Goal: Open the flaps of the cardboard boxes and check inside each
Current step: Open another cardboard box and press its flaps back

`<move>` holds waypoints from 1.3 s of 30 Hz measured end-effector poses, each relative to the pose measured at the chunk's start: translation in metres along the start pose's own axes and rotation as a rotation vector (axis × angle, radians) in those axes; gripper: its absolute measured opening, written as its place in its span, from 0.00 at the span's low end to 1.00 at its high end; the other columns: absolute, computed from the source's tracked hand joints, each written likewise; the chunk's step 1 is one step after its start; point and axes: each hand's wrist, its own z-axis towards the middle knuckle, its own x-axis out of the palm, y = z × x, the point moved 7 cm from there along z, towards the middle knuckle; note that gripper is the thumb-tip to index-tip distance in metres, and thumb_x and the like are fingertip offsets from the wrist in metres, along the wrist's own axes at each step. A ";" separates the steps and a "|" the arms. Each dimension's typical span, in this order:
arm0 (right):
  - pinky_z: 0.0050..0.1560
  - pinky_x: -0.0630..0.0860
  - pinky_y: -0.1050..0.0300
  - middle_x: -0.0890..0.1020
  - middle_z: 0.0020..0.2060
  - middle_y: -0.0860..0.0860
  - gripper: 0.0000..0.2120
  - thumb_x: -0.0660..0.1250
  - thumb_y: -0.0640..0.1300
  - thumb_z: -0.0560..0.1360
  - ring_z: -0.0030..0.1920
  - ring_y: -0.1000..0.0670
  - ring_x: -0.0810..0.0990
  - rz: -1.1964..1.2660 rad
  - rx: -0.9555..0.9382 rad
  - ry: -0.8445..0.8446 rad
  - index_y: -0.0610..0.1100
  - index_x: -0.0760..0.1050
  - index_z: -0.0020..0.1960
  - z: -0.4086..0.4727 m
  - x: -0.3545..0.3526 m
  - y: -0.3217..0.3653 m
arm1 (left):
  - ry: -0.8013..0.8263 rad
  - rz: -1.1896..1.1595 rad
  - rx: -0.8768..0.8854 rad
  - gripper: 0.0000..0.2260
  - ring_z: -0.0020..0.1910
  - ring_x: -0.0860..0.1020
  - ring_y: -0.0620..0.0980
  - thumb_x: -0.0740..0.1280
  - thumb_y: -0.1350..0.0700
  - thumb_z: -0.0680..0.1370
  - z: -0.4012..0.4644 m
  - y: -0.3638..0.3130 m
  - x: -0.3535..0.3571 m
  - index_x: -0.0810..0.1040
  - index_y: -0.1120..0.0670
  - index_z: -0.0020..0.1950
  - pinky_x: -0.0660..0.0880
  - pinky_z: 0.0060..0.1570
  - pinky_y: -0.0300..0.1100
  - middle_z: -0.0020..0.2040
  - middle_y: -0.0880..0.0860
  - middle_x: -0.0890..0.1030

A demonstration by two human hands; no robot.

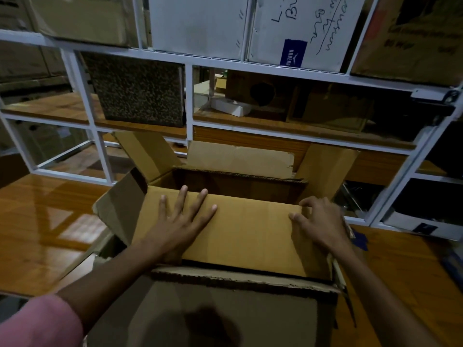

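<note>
Handling now: from the head camera, a cardboard box (225, 186) sits on a glossy wooden table (45, 221), right in front of the white shelf rack (190, 101).
Near flap: the near flap (245, 236) lies almost flat across the front half of the opening, and both hands are on it.
Left hand: the left hand (180, 221) lies flat on that flap with straight, spread fingers, pressing and gripping nothing.
Right hand: the right hand (318, 221) has its fingers curled over the flap's right corner, thumb on the top face, so it grips the flap.
Other flaps: the far flap (240, 159) stands up against the rack, the left side flap (147, 151) and right side flap (325, 169) lean outward, and a darker loose panel (120, 206) juts out at the left.
Inside: only a dark gap shows past the near flap; what is in there cannot be told.
Step in hand: likely folding the last flap out of the way, though whether it is going up or down cannot be read here.
Next move: it calls for swinging the near flap back toward the person, then looking down into the opening.
Foreground: another brown box (225, 316) with a ragged top edge sits nearest the camera.
Rack: more boxes (300, 28) fill the shelves, probably still to be checked.
</note>
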 end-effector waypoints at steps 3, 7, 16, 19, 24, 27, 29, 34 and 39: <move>0.76 0.52 0.34 0.67 0.73 0.47 0.29 0.64 0.62 0.77 0.77 0.38 0.57 -0.115 -0.072 0.042 0.53 0.65 0.74 -0.018 0.008 0.019 | 0.117 -0.113 0.041 0.60 0.70 0.18 0.65 0.76 0.49 0.73 -0.008 0.002 -0.008 0.22 0.38 0.75 0.30 0.67 0.75 0.72 0.49 0.16; 0.75 0.55 0.35 0.70 0.73 0.49 0.27 0.59 0.66 0.78 0.77 0.40 0.58 -0.264 -0.169 0.180 0.53 0.68 0.71 -0.035 0.020 0.037 | 0.273 -0.253 0.101 0.51 0.75 0.25 0.57 0.70 0.56 0.76 -0.028 0.002 -0.005 0.32 0.34 0.78 0.33 0.71 0.73 0.77 0.45 0.25; 0.60 0.77 0.49 0.82 0.55 0.50 0.25 0.60 0.65 0.78 0.55 0.52 0.79 -0.140 -0.291 0.741 0.47 0.78 0.61 -0.054 0.078 0.068 | 0.356 -0.583 0.049 0.21 0.53 0.82 0.46 0.61 0.59 0.73 -0.040 0.006 0.001 0.82 0.39 0.59 0.80 0.54 0.48 0.54 0.45 0.85; 0.61 0.75 0.51 0.80 0.60 0.50 0.23 0.61 0.62 0.79 0.58 0.51 0.78 -0.165 -0.279 0.763 0.46 0.78 0.63 -0.047 0.083 0.071 | 0.363 -0.598 0.044 0.21 0.55 0.80 0.49 0.60 0.61 0.74 -0.030 0.007 0.002 0.83 0.43 0.59 0.79 0.56 0.48 0.55 0.48 0.84; 0.60 0.77 0.50 0.80 0.56 0.55 0.17 0.63 0.64 0.77 0.56 0.53 0.78 -0.216 -0.218 0.846 0.55 0.78 0.58 -0.036 0.099 0.059 | 0.509 -0.740 0.168 0.24 0.59 0.81 0.44 0.63 0.61 0.73 -0.034 0.014 0.005 0.80 0.44 0.67 0.78 0.62 0.45 0.60 0.44 0.84; 0.56 0.79 0.51 0.81 0.53 0.55 0.11 0.65 0.59 0.78 0.54 0.54 0.80 -0.115 -0.109 0.925 0.55 0.77 0.57 -0.035 0.104 0.055 | 0.651 -1.122 0.152 0.26 0.67 0.77 0.45 0.70 0.55 0.75 -0.038 0.030 0.017 0.74 0.49 0.74 0.72 0.69 0.47 0.67 0.46 0.80; 0.58 0.79 0.50 0.80 0.55 0.53 0.12 0.66 0.57 0.78 0.56 0.52 0.79 -0.079 -0.107 0.911 0.55 0.77 0.58 -0.027 0.103 0.058 | 0.612 -1.180 0.063 0.26 0.68 0.76 0.45 0.71 0.47 0.75 -0.026 0.038 0.023 0.74 0.47 0.74 0.70 0.70 0.50 0.68 0.44 0.79; 0.66 0.71 0.49 0.75 0.66 0.51 0.21 0.64 0.58 0.79 0.66 0.49 0.73 -0.202 -0.206 0.878 0.50 0.73 0.68 -0.001 0.113 0.066 | 0.557 -0.813 -0.020 0.13 0.61 0.76 0.48 0.64 0.51 0.83 0.018 0.017 0.036 0.78 0.50 0.67 0.74 0.63 0.47 0.62 0.48 0.79; 0.77 0.57 0.46 0.47 0.81 0.48 0.41 0.65 0.60 0.78 0.80 0.42 0.52 -0.268 -0.303 0.810 0.50 0.47 0.81 0.034 0.139 0.063 | 0.651 -0.623 -0.025 0.21 0.66 0.74 0.51 0.65 0.49 0.82 0.066 -0.004 0.049 0.71 0.51 0.75 0.72 0.66 0.48 0.71 0.51 0.74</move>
